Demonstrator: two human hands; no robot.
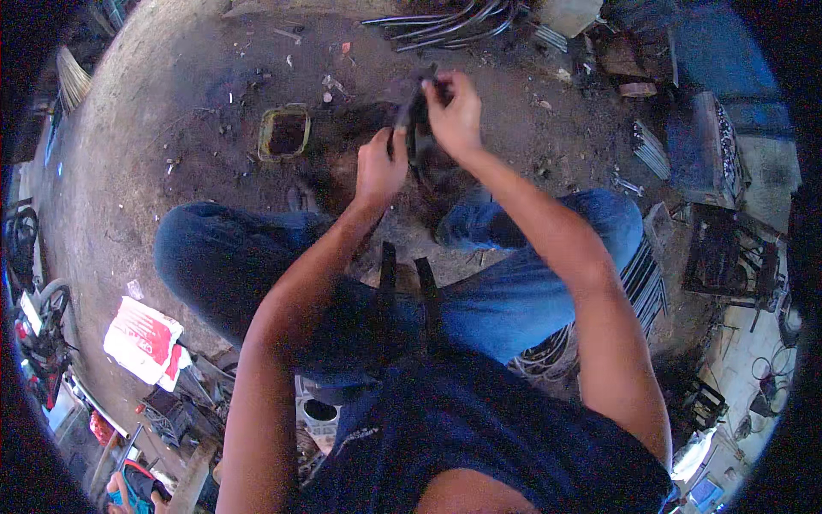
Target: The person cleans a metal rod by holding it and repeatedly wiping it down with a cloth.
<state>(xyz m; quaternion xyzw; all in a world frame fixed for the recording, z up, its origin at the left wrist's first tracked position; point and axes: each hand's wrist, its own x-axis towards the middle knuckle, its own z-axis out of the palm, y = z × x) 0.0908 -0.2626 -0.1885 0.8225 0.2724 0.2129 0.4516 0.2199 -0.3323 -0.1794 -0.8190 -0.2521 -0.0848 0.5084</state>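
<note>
Above the floor, in front of my bent knees, both my hands are closed around a dark, long, narrow piece [415,120] whose kind I cannot make out. My left hand [381,167] grips it at its nearer left side, fingers curled. Higher up and to the right, my right hand [454,116] pinches its far end between thumb and fingers. The piece is tilted, its far end leaning right, and somewhat blurred. Left of the hands, a rectangular tub [264,133] with a yellowish rim and dark contents rests on the dirt floor.
Bent metal tubes [454,30] lie at the far side. To the right are a bundle of rods [651,150], a wrench [629,185] and a dark metal frame [728,257]. A white and red sack [141,338] sits left; another person [128,497] appears at lower left.
</note>
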